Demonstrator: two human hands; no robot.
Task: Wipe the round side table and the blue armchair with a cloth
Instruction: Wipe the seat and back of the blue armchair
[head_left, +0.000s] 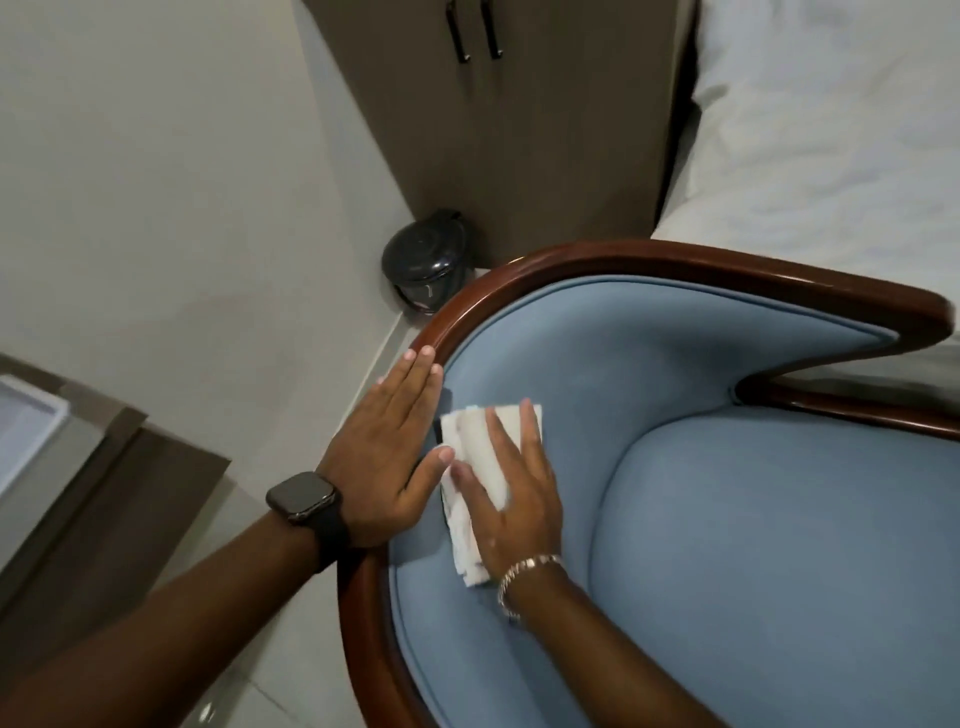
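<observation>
The blue armchair (753, 519) with a dark polished wooden frame fills the lower right. My right hand (511, 499) lies flat on a folded white cloth (480, 452) and presses it against the inner left side of the blue backrest. My left hand (387, 457), with a black watch on the wrist, rests flat with fingers straight on the chair's wooden rim and holds nothing. Its thumb touches the cloth's edge. The round side table is not in view.
A small black pedal bin (423, 260) stands on the floor behind the chair, beside a brown cabinet (519, 130). A white bed (831, 130) is at the upper right. A brown furniture edge (104, 493) lies at the left over pale floor tiles.
</observation>
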